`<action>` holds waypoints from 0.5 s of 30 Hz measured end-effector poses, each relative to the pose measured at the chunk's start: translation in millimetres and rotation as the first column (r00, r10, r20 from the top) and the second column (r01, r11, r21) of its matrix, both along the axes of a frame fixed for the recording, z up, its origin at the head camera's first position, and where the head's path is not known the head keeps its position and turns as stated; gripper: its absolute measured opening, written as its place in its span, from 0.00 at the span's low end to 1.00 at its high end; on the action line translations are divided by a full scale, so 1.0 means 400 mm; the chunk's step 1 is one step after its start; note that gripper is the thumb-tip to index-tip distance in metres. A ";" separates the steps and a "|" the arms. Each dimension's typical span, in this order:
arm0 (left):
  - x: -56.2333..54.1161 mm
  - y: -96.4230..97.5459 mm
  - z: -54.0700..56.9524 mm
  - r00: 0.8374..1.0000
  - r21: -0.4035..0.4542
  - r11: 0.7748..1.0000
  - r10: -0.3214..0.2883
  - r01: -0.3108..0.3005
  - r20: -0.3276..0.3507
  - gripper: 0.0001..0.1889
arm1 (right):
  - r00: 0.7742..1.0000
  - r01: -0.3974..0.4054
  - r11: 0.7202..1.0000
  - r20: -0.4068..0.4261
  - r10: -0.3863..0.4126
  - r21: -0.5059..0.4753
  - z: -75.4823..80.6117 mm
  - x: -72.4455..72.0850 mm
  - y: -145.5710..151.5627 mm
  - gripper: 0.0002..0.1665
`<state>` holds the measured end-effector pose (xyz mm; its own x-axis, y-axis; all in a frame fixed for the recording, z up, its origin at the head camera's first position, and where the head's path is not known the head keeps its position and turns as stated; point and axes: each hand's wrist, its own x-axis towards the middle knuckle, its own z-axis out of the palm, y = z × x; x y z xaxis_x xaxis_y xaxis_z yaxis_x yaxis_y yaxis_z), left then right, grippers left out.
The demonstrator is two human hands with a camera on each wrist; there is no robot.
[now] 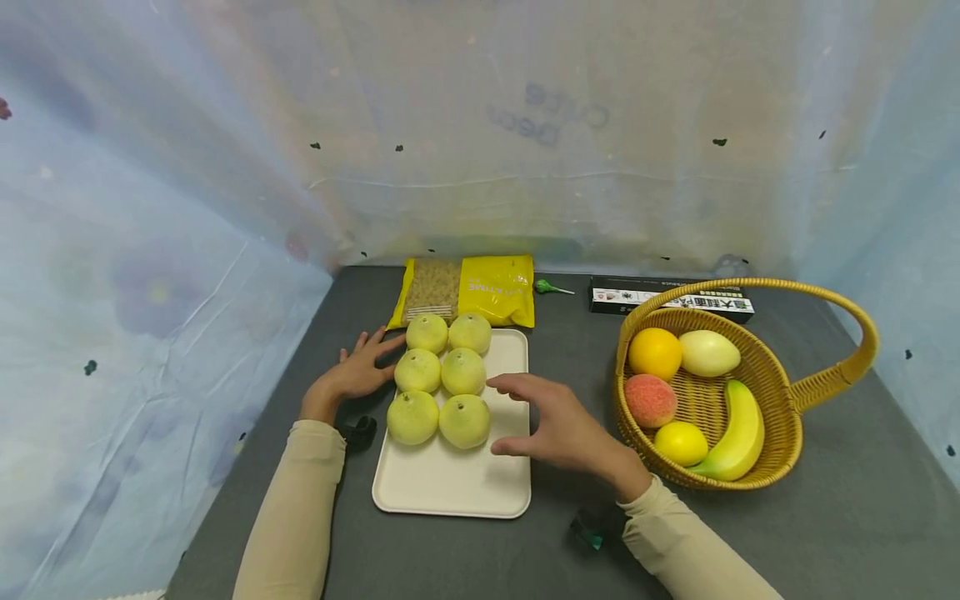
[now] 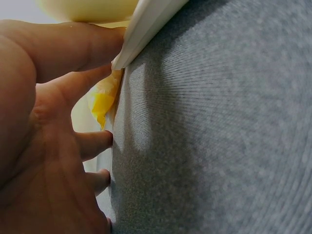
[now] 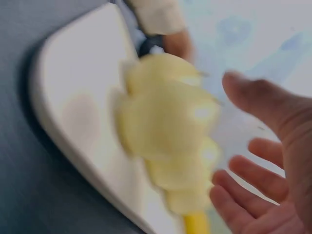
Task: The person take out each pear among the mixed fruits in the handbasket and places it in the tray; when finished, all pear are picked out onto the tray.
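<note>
Several round, pale yellow-green fruits (image 1: 464, 421) with short stems stand in two rows on a white rectangular tray (image 1: 450, 492). My left hand (image 1: 358, 369) rests at the tray's left side with fingers spread. In the left wrist view its thumb (image 2: 78, 46) touches the tray rim (image 2: 146, 31), and its other fingertips reach the dark tabletop. My right hand (image 1: 558, 423) hovers over the tray's right edge, thumb and fingers parted, facing the fruits. Nothing lies between them. The right wrist view, somewhat blurred, shows the right hand (image 3: 268, 170) apart from the fruits (image 3: 165, 117).
Right of the tray stands a wicker basket (image 1: 783, 442) with a tall handle, holding a banana (image 1: 738, 433), a peach (image 1: 651, 401) and other fruit. Behind lie a yellow packet (image 1: 495, 292), a green lollipop (image 1: 551, 287) and a black box (image 1: 607, 296). Pale sheeting (image 1: 480, 183) encloses the table.
</note>
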<state>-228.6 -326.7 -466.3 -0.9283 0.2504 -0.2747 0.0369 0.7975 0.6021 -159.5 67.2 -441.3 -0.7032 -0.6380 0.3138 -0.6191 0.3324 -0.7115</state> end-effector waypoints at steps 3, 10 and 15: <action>0.001 0.000 0.000 1.000 0.001 1.000 0.002 -0.002 -0.003 0.36 | 0.998 -0.003 1.000 0.059 0.003 0.004 0.043 -0.006 0.065 0.47; 0.004 0.003 0.005 1.000 0.001 1.000 0.001 -0.001 0.000 0.37 | 0.994 0.018 1.000 0.108 -0.020 0.026 0.132 -0.018 0.245 0.42; 0.005 0.004 0.004 1.000 -0.001 1.000 0.003 -0.003 0.000 0.36 | 0.986 0.121 0.987 0.103 -0.133 0.109 0.189 -0.027 0.369 0.34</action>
